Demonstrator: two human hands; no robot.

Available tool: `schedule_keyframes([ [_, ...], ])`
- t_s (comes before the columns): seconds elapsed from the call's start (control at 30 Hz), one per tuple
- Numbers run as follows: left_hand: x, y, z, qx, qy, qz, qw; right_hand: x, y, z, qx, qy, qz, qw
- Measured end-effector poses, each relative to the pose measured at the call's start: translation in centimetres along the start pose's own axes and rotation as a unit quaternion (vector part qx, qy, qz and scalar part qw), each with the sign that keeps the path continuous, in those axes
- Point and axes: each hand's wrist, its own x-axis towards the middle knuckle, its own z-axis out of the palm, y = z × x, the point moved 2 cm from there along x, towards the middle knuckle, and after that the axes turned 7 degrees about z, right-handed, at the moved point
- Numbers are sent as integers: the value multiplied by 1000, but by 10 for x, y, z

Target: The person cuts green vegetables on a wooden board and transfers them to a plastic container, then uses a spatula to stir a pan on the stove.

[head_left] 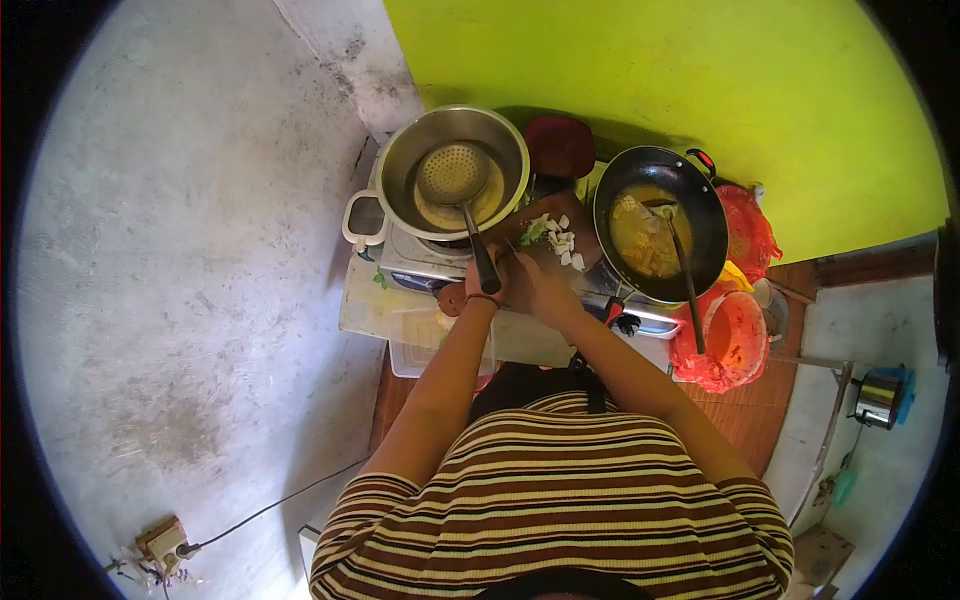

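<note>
Both of my hands meet over the near left part of a brown cutting board point(585, 235). My left hand point(484, 284) is partly covered by the black handle of a skimmer; its fingers look curled, but what they hold is hidden. Close beside it, my right hand point(548, 292) is closed, with a thin dark edge near its fingertips that I cannot identify. White chopped pieces point(562, 243) and a bit of green leaf point(534, 231) lie on the board just beyond my hands. The skimmer point(452, 174) rests in a large metal pot point(395, 190) to the left.
A black wok point(712, 225) with yellowish food, liquid and a ladle point(684, 265) stands right of the board. Behind is a dark red bowl point(560, 147). Red plastic-lined containers point(735, 340) sit at right; a clear plastic box point(410, 358) is at the front left.
</note>
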Motion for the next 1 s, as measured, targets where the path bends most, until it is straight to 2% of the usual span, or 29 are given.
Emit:
schedule_keyframes([
  [0.07, 3, -39, 28, 8, -2, -2, 1000, -3, -5, -4, -22, -35, 28, 999],
  [0.17, 6, -8, 10, 30, 8, -11, 999, -6, -10, -9, -59, -57, 50, 995],
  [0.27, -1, -45, 34, -12, 44, 18, 999, -5, -3, 0, -104, -49, 40, 993],
  [0.37, 2, -22, 23, 30, 9, -13, 999, -3, -9, 0, -108, -75, 65, 989],
  [0.5, 10, 27, -8, 91, -27, -17, 995, 4, -2, 14, -112, -76, 39, 990],
  [0.6, 12, 39, -16, 118, -32, -14, 992, 9, -6, 11, -120, -97, 41, 987],
  [0.77, 7, 19, -6, 76, -25, 1, 997, 13, -5, 8, -134, -91, 26, 986],
  [0.87, -1, -19, 21, 46, 16, -27, 998, 4, -1, 12, -147, -61, 11, 987],
  [1.0, -3, -19, 24, 51, 45, 1, 998, -2, -1, 10, -132, -84, 34, 987],
])
